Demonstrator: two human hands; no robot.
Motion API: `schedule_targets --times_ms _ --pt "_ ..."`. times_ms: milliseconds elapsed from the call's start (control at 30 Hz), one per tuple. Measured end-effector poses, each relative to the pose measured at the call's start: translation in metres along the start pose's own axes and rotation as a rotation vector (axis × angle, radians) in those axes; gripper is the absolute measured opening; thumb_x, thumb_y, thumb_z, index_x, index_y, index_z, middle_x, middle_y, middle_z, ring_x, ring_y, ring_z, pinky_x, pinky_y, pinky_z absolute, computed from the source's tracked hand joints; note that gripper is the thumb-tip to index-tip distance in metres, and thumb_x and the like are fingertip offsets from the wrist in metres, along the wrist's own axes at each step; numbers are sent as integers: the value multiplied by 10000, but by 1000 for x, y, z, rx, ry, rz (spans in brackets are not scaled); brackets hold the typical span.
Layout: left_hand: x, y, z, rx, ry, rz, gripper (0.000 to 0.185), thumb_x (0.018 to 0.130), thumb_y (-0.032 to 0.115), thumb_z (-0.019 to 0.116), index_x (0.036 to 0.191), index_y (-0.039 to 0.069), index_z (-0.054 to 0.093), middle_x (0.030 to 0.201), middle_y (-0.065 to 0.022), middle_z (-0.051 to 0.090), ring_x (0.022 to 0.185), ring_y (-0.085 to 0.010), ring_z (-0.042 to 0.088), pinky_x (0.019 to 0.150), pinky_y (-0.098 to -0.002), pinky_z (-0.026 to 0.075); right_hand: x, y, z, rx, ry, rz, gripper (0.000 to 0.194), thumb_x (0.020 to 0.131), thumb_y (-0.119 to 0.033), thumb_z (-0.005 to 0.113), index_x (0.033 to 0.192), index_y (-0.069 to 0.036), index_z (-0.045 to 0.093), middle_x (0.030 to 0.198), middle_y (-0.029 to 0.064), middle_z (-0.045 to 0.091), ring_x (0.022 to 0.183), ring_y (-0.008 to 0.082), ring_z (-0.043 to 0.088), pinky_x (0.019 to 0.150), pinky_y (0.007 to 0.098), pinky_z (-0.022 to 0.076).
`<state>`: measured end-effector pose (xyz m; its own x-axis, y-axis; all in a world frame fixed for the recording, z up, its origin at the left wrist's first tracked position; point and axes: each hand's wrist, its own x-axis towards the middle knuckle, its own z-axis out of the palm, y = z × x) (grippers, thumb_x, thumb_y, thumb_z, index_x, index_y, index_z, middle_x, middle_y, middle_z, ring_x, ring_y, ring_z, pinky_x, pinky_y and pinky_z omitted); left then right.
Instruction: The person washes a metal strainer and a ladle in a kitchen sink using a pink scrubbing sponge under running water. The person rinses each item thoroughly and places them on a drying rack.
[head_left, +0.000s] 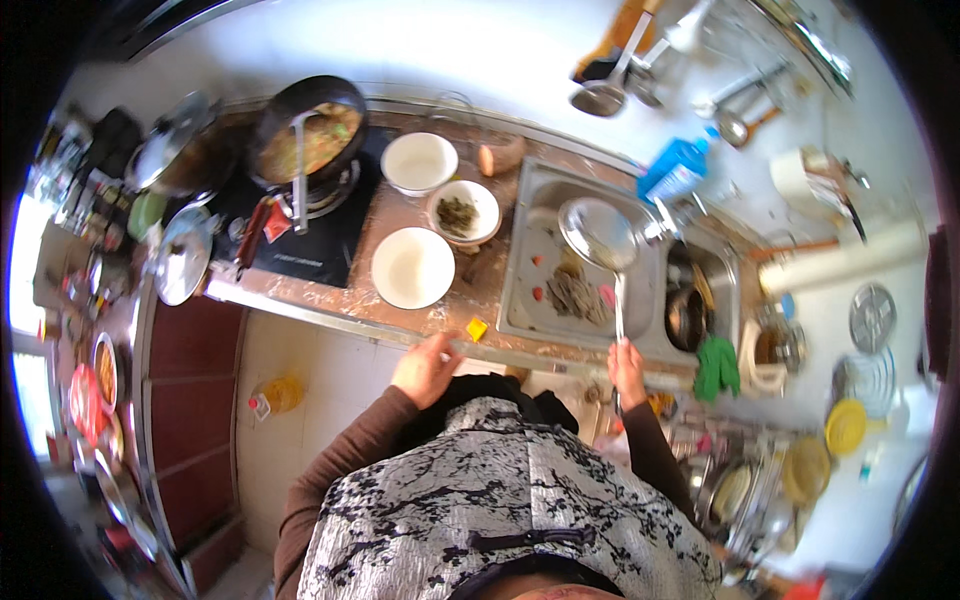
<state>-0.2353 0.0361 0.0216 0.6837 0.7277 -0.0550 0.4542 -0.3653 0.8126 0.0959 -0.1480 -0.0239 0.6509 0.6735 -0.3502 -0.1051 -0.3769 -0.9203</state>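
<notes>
My right hand (627, 370) grips the long handle of a metal skimmer (598, 232). Its round bowl hangs over the large basin of the steel sink (517, 247). In that basin lies a wet grey cloth-like clump (576, 294), with small red scraps beside it. At the counter's front edge is my left hand (426, 369), fingers loosely bent, with nothing visible in it. A small yellow piece (476, 329) sits on the counter just beyond it. Past that stand an empty white bowl (413, 268), a second white bowl (419, 163) and a smaller one holding dark green bits (457, 216).
A wok (315, 142) of food with a spatula in it sits on the black cooktop (300, 259), left of the bowls. Blue detergent bottle (675, 169) and tap (664, 221) stand behind the sink. Green gloves (716, 367) drape over its right front edge. An oil bottle (281, 395) is on the floor.
</notes>
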Motion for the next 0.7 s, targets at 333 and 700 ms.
schedule_targets --times_ms 333,700 --pt "-37 -45 -44 -30 133 19 330 799 106 600 1112 54 508 740 -27 577 572 -168 556 614 -307 440 -31 -21 27 -229 154 143 471 926 -433 366 687 -54 513 510 -2 432 436 110 414 423 268 324" --pt "-50 -47 -45 -42 232 -62 339 801 104 600 1123 62 502 745 -21 568 599 -167 535 596 -310 439 -37 43 -16 -649 133 200 559 914 -452 319 659 -6 538 571 147 542 581 306 551 572 414 409"
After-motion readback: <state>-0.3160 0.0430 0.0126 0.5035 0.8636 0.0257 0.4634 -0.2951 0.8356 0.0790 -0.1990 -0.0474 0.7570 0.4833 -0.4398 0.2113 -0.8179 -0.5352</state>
